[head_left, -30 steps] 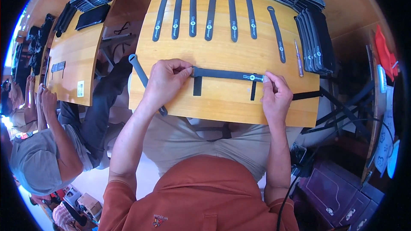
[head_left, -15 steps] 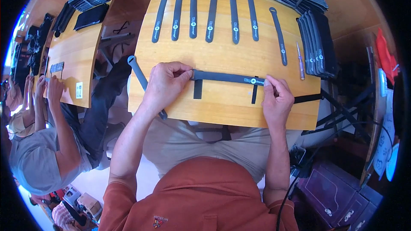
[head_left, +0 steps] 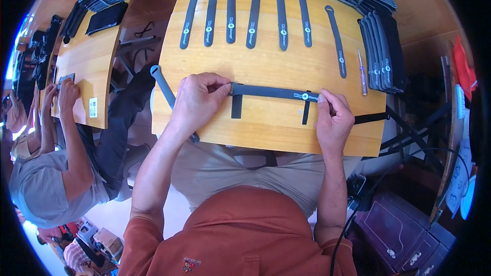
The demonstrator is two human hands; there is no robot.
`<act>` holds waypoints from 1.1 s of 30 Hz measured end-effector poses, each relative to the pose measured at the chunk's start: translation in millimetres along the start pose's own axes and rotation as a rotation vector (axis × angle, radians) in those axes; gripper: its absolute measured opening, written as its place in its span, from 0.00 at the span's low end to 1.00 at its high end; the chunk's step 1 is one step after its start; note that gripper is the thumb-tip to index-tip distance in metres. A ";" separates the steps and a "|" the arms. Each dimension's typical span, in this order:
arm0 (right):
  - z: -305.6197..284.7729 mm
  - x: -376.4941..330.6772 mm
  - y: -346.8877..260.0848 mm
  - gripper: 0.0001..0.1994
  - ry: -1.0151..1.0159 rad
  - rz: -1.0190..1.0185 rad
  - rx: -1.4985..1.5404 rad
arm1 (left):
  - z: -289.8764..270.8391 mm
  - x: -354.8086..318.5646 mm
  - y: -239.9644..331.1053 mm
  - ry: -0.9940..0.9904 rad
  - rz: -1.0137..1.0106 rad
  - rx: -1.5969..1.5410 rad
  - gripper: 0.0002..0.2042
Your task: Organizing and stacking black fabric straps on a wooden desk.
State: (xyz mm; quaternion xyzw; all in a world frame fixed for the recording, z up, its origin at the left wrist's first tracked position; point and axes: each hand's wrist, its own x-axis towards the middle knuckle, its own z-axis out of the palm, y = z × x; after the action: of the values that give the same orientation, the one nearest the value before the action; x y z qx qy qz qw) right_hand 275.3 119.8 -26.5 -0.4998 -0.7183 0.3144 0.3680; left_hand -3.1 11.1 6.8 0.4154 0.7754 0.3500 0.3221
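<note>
A dark grey strap (head_left: 271, 92) with a white print lies level across the near part of the wooden table. My left hand (head_left: 201, 99) pinches its left end between thumb and fingers. At its right end, my right hand (head_left: 333, 116) grips with thumb and bent fingers. Two short black strips (head_left: 237, 106) run toward me from beneath the strap, one near each end. Another grey strap (head_left: 164, 88) with a slotted round head slants along the table's left edge, partly hidden behind my left hand. A black band (head_left: 369, 118) reaches from my right hand to the table's right edge.
Several grey straps (head_left: 254, 15) lie in a row at the far side, with a single strap (head_left: 336, 41) farther right. Beside it are a thin screwdriver (head_left: 362, 73) and bundled dark straps (head_left: 381, 53). A co-worker (head_left: 61, 174) works at another table (head_left: 84, 71) on the left.
My hands keep their hold on the strap, almost still. The view has shifted slightly. The co-worker's hand at the left table has moved a little.
</note>
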 end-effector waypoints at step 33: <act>5.3 1.2 -3.3 0.07 0.028 -0.047 -0.093 | 4.3 -1.3 -5.8 0.047 0.028 -0.004 0.07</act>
State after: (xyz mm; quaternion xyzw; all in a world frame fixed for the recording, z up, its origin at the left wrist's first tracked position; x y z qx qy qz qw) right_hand 268.9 119.4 -26.4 -0.5036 -0.7386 0.2648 0.3615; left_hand -1.5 8.8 0.1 0.4173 0.7761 0.3656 0.2998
